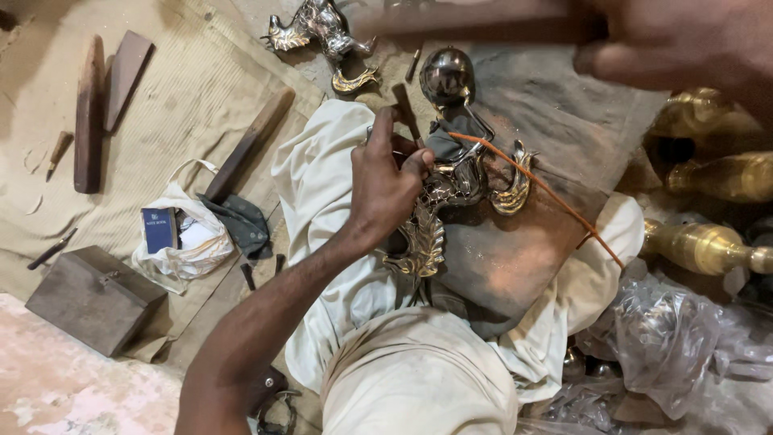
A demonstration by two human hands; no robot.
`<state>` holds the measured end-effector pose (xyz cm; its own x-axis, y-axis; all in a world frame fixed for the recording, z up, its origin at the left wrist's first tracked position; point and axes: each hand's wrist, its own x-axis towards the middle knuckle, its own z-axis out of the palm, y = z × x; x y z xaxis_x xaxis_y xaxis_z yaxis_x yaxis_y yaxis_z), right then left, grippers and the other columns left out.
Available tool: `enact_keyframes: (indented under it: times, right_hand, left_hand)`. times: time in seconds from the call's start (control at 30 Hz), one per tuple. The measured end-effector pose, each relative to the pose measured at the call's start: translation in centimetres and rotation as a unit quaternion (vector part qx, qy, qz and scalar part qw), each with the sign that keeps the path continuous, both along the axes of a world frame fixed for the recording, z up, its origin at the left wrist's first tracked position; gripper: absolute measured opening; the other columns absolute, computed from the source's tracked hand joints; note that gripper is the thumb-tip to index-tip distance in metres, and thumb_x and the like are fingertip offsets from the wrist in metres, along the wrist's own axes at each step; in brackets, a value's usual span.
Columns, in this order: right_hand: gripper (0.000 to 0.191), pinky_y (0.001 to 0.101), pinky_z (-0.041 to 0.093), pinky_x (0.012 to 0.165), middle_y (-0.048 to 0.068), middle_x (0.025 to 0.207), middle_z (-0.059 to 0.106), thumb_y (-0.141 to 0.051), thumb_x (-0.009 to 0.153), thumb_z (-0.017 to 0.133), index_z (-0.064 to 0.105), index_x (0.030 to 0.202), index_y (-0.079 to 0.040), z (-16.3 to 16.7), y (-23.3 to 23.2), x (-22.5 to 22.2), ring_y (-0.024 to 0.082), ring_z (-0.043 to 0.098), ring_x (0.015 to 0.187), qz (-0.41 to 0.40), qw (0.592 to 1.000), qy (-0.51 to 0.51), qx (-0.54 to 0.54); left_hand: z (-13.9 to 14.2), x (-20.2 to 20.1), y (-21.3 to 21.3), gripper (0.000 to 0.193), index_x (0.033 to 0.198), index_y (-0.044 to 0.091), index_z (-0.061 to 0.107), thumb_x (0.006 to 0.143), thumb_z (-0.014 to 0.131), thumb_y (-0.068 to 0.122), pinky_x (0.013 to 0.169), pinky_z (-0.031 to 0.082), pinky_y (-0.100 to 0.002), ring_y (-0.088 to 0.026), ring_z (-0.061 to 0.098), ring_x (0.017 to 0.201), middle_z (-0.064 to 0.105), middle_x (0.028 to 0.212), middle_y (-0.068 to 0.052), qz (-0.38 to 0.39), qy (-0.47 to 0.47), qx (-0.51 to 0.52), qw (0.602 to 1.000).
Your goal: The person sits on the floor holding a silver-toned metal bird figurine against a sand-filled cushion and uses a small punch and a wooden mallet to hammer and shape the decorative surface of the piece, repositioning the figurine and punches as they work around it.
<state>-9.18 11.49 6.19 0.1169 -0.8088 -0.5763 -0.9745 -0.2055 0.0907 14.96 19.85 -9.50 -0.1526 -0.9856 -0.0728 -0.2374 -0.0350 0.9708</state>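
My left hand [386,181] holds a thin dark chisel [405,109] upright against an ornate silver-and-gold metal bird figure [451,189] that lies on a brown pad [515,250] over my lap. My right hand [684,44], blurred at the top right, grips a dark wooden hammer handle [475,24] raised above the work. An orange cord [539,185] runs across the figure and the pad. White cloth [322,185] covers my legs.
A second metal bird figure [322,32] lies at the top. Brass vessels [708,242] stand at right, with clear plastic wrap [660,338] below them. At left are a wooden box [93,298], a white bag [181,242], wooden bars [88,113] and small tools on a mat.
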Motion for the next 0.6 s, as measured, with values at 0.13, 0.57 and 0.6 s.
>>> enact_keyframes:
  times: [0.13, 0.57, 0.6]
  right_hand:
    - [0.050, 0.0488, 0.057, 0.060, 0.020, 0.082, 0.068, -0.007, 0.093, 0.067, 0.058, 0.141, -0.017, -0.3, 0.5, -0.7, 0.036, 0.070, 0.067, -0.084, 0.996, 0.028, 0.005]
    - [0.063, 0.0423, 0.058, 0.066, 0.022, 0.090, 0.069, -0.014, 0.077, 0.078, 0.059, 0.135, 0.004, -4.5, 9.1, -7.3, 0.033, 0.071, 0.071, -0.027, 0.968, -0.177, -0.176]
    - [0.062, 0.0417, 0.058, 0.065, 0.022, 0.095, 0.070, -0.012, 0.078, 0.077, 0.059, 0.135, 0.003, -4.8, 10.1, -7.2, 0.032, 0.071, 0.066, -0.047, 0.963, -0.192, -0.186]
  left_hand:
    - [-0.3, 0.1, -0.3, 0.046, 0.131, 0.003, 0.055, 0.090, 0.075, 0.003, 0.061, 0.059, -0.034, -0.018, 0.080, 0.074, 0.079, 0.081, -0.014, -0.018, 0.016, -0.002, 1.000]
    - [-1.5, 1.4, -2.9, 0.045, 0.134, 0.010, 0.062, 0.091, 0.069, -0.001, 0.065, 0.062, -0.032, -0.014, 0.077, 0.071, 0.081, 0.084, -0.008, -0.197, 0.025, -0.059, 0.978]
    - [-1.5, 1.5, -3.4, 0.046, 0.134, 0.010, 0.063, 0.089, 0.070, -0.001, 0.066, 0.061, -0.032, -0.013, 0.076, 0.072, 0.080, 0.084, -0.008, -0.217, 0.026, -0.089, 0.972]
